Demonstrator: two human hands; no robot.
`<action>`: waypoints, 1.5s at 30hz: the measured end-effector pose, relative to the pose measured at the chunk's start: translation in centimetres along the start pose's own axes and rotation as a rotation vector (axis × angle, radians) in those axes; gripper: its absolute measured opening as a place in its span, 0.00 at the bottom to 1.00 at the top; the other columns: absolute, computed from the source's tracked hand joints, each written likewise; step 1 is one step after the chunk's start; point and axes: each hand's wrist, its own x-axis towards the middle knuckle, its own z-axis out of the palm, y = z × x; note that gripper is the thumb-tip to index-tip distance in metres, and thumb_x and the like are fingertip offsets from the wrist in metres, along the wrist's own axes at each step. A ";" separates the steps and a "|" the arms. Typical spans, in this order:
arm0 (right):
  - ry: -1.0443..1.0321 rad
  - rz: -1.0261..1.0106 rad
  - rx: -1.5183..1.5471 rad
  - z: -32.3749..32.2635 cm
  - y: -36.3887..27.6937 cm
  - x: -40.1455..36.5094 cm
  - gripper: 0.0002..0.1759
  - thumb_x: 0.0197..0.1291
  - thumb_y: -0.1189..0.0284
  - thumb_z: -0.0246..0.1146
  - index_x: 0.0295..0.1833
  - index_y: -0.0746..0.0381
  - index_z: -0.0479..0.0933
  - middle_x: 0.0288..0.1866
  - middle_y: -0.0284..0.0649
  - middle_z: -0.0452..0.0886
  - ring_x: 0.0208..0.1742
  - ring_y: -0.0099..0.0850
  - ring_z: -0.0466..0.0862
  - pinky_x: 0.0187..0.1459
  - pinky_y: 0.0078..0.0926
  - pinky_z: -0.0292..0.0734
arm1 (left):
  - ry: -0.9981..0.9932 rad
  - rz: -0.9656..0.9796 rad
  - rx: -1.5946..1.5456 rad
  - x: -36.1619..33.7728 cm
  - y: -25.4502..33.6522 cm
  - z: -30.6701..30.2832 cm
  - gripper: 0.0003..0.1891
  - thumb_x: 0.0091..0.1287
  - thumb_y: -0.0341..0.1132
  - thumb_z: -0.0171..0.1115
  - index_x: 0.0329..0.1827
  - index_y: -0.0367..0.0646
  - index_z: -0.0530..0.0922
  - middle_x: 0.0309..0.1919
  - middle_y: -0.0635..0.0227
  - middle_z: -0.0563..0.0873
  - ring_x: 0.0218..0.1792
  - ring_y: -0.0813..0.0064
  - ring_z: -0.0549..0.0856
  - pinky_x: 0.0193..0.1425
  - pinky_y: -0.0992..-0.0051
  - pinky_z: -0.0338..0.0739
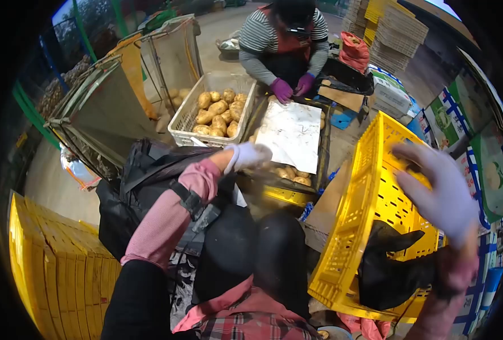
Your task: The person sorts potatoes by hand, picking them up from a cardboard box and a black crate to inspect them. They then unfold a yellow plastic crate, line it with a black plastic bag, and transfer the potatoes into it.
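My left hand (pixel 248 156), in a pale glove, is over the near left edge of a white paper sheet (pixel 290 133). Motion blurs its fingers, and I cannot make out whether they hold anything. Below the sheet several potatoes (pixel 292 174) show at the tray's near end, with a brown blur beside them. My right hand (pixel 441 190), gloved too, is over the yellow crate (pixel 342 255) on my right. Its thumb and fingers are apart and somewhat blurred. Black cloth or plastic (pixel 396 272) hangs in the crate under that hand.
A co-worker in purple gloves (pixel 283 89) sits opposite, hands at the sheet's far edge. A white crate (pixel 178 129) of potatoes (pixel 218 115) stands left of the sheet. Stacked yellow crates (pixel 64 272) are at lower left; a black bag (pixel 144 181) lies nearby. Printed cartons (pixel 492 170) line the right.
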 end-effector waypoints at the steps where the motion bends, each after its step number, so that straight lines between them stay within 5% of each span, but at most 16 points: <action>1: -0.120 -0.047 0.153 3.1 0.1 5.1 0.21 0.61 0.63 0.64 0.54 0.66 0.80 0.47 0.51 0.85 0.51 0.47 0.84 0.54 0.39 0.77 | -0.086 0.031 -0.197 0.2 -3.8 0.3 0.21 0.73 0.42 0.61 0.65 0.41 0.75 0.47 0.72 0.84 0.42 0.81 0.84 0.43 0.78 0.82; 2: -0.304 -0.044 0.181 6.3 0.4 10.4 0.24 0.64 0.58 0.61 0.54 0.66 0.79 0.43 0.50 0.85 0.48 0.45 0.85 0.51 0.38 0.78 | -0.203 0.242 -0.165 2.7 -9.3 0.0 0.22 0.72 0.41 0.62 0.66 0.42 0.75 0.48 0.73 0.84 0.44 0.82 0.84 0.43 0.76 0.82; 4: -0.445 0.028 0.140 14.3 1.5 19.8 0.25 0.62 0.54 0.58 0.50 0.66 0.82 0.38 0.48 0.87 0.38 0.41 0.86 0.46 0.37 0.80 | -0.112 -0.216 -0.321 1.5 -8.1 0.5 0.22 0.72 0.38 0.61 0.67 0.41 0.73 0.53 0.72 0.83 0.50 0.77 0.83 0.49 0.71 0.83; 6: -0.352 0.232 0.294 22.2 2.7 24.2 0.25 0.63 0.53 0.58 0.51 0.64 0.83 0.41 0.47 0.88 0.40 0.37 0.86 0.46 0.34 0.79 | -0.134 0.187 0.634 4.0 -13.1 -0.6 0.23 0.72 0.39 0.60 0.67 0.40 0.73 0.54 0.67 0.82 0.53 0.71 0.82 0.55 0.72 0.81; 8: -0.378 0.337 0.231 31.9 5.6 25.0 0.26 0.64 0.50 0.58 0.50 0.62 0.83 0.40 0.47 0.87 0.38 0.34 0.85 0.44 0.33 0.79 | -0.257 0.318 0.914 6.2 -17.1 -2.0 0.31 0.63 0.39 0.69 0.68 0.38 0.72 0.56 0.59 0.81 0.57 0.59 0.80 0.64 0.76 0.75; 11: -0.631 0.558 0.243 43.6 10.9 18.9 0.23 0.65 0.51 0.58 0.51 0.59 0.82 0.41 0.48 0.87 0.42 0.42 0.84 0.48 0.38 0.78 | -0.061 0.217 0.480 5.4 -19.0 -1.5 0.30 0.60 0.43 0.72 0.64 0.40 0.75 0.52 0.62 0.82 0.53 0.66 0.82 0.57 0.70 0.79; 13: -0.822 1.381 1.153 47.4 12.8 13.1 0.25 0.67 0.52 0.57 0.60 0.57 0.74 0.54 0.53 0.81 0.59 0.49 0.78 0.59 0.45 0.72 | 0.017 0.375 0.614 6.5 -21.7 -2.2 0.25 0.67 0.47 0.66 0.61 0.41 0.77 0.47 0.64 0.83 0.46 0.70 0.84 0.44 0.64 0.84; 15: -0.814 1.441 1.221 48.4 13.4 9.6 0.25 0.67 0.52 0.57 0.60 0.59 0.72 0.57 0.56 0.78 0.61 0.52 0.75 0.62 0.50 0.69 | 0.018 -0.464 -0.096 4.5 -13.9 -2.6 0.24 0.67 0.45 0.65 0.60 0.40 0.77 0.46 0.63 0.84 0.41 0.70 0.85 0.36 0.64 0.85; 16: -0.809 1.472 1.253 48.8 13.6 8.0 0.26 0.67 0.52 0.57 0.60 0.61 0.71 0.59 0.57 0.77 0.62 0.53 0.73 0.63 0.52 0.68 | 0.063 -0.500 -0.139 4.9 -13.1 -3.1 0.23 0.67 0.44 0.65 0.60 0.39 0.77 0.46 0.60 0.84 0.36 0.67 0.85 0.32 0.65 0.84; 19: -0.369 1.732 1.385 51.4 13.5 4.8 0.25 0.67 0.57 0.59 0.63 0.59 0.70 0.61 0.55 0.74 0.62 0.48 0.73 0.65 0.49 0.68 | 0.296 0.029 0.301 7.4 -15.8 -5.0 0.28 0.67 0.39 0.67 0.68 0.37 0.73 0.50 0.58 0.85 0.43 0.67 0.84 0.47 0.70 0.83; 23: 0.322 1.647 1.807 55.2 13.0 2.2 0.28 0.65 0.60 0.63 0.66 0.61 0.69 0.63 0.54 0.72 0.63 0.42 0.71 0.69 0.42 0.67 | -0.207 -0.274 0.186 7.3 -17.7 -6.3 0.30 0.65 0.43 0.65 0.70 0.42 0.74 0.59 0.51 0.82 0.55 0.58 0.84 0.60 0.68 0.78; 25: 0.587 1.824 2.135 55.4 13.4 2.8 0.45 0.63 0.63 0.65 0.76 0.74 0.51 0.76 0.56 0.59 0.80 0.47 0.57 0.79 0.43 0.52 | -0.137 -0.399 0.717 6.5 -15.7 -7.0 0.27 0.64 0.52 0.63 0.59 0.41 0.82 0.54 0.48 0.86 0.56 0.50 0.85 0.59 0.59 0.80; 28: 0.438 1.831 1.999 55.5 13.5 2.3 0.30 0.65 0.62 0.64 0.64 0.71 0.67 0.60 0.53 0.75 0.67 0.46 0.74 0.66 0.42 0.71 | -0.131 -0.456 0.942 6.0 -17.9 -7.8 0.25 0.63 0.54 0.61 0.46 0.40 0.88 0.48 0.49 0.88 0.53 0.48 0.86 0.58 0.56 0.80; 33: 0.439 1.556 1.814 51.8 12.4 3.3 0.11 0.67 0.63 0.63 0.42 0.60 0.75 0.35 0.42 0.81 0.34 0.40 0.86 0.34 0.34 0.82 | 0.114 -0.496 0.856 6.4 -18.5 -7.2 0.22 0.66 0.45 0.58 0.57 0.41 0.83 0.54 0.49 0.86 0.56 0.48 0.85 0.61 0.57 0.80; 38: 0.391 1.601 1.642 50.7 12.9 5.4 0.11 0.68 0.66 0.61 0.52 0.58 0.76 0.40 0.43 0.79 0.33 0.41 0.87 0.28 0.29 0.81 | -0.204 -0.303 0.962 9.1 -18.2 -8.7 0.18 0.66 0.39 0.57 0.52 0.39 0.83 0.48 0.47 0.86 0.52 0.47 0.86 0.55 0.59 0.82; 45: 0.193 1.668 1.604 51.5 15.6 3.9 0.27 0.68 0.64 0.60 0.68 0.62 0.65 0.55 0.54 0.75 0.44 0.58 0.87 0.29 0.32 0.82 | -0.067 0.069 0.676 10.5 -24.5 -10.1 0.15 0.54 0.35 0.74 0.42 0.42 0.81 0.34 0.53 0.86 0.39 0.53 0.85 0.45 0.62 0.80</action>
